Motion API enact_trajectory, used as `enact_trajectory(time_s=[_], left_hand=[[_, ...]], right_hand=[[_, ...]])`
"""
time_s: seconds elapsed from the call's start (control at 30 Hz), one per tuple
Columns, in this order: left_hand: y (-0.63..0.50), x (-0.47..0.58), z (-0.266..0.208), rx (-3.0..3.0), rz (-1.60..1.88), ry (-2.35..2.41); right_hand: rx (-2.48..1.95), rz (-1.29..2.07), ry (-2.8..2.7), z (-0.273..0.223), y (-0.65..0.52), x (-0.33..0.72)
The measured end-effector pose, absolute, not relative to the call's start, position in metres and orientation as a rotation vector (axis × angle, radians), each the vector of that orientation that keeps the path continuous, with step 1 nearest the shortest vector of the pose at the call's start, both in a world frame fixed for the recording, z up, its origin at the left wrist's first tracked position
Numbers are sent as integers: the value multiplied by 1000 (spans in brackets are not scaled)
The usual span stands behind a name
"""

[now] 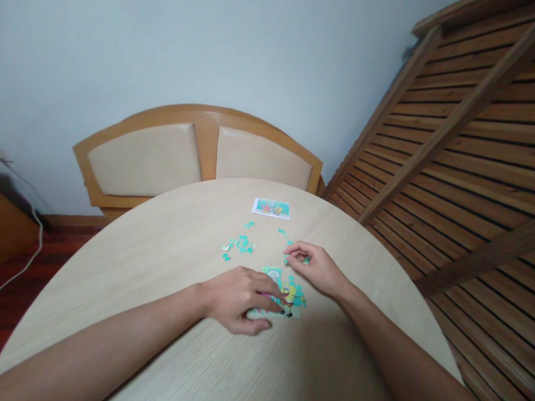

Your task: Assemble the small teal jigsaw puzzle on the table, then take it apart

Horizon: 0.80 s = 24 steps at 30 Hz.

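A partly joined jigsaw puzzle (296, 311) with a yellow cartoon sponge figure lies on the table near me. My left hand (242, 296) rests over its left side, fingers apart and thumb stretched out, hiding part of the picture. Beyond the puzzle's upper right, my right hand (313, 263) has thumb and index finger brought together at a small teal puzzle piece (286, 259). More teal pieces lie partly hidden beneath that hand. A loose cluster of teal puzzle pieces (244, 244) is scattered to the left, beyond my left hand.
A reference picture card (271, 208) lies toward the far side of the round wooden table (169, 244). Behind the table stands a padded headboard (146, 158) against the wall. Slatted wooden panels (471, 143) lean at the right; a white cable (40, 239) hangs at the left.
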<state>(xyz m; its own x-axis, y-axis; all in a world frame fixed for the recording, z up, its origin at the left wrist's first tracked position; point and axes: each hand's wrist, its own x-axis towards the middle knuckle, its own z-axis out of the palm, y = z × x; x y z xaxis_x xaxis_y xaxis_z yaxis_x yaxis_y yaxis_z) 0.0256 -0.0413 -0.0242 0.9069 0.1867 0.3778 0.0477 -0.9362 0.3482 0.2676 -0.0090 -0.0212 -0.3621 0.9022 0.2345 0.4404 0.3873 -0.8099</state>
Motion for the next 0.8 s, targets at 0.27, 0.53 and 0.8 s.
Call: enact_trajectory(time_s=[0.27,0.53,0.8], left_hand=[[-41,26,-27,2783,582,177],[-41,26,-25,2803,585,163],[-42,26,-22,2782,557,179]], right_hand=[[-1177,970,-1920,-26,-7,269],[-1204,961,-2007,-19,-9,271],[-1180,1081,-2037,-20,-15,269]])
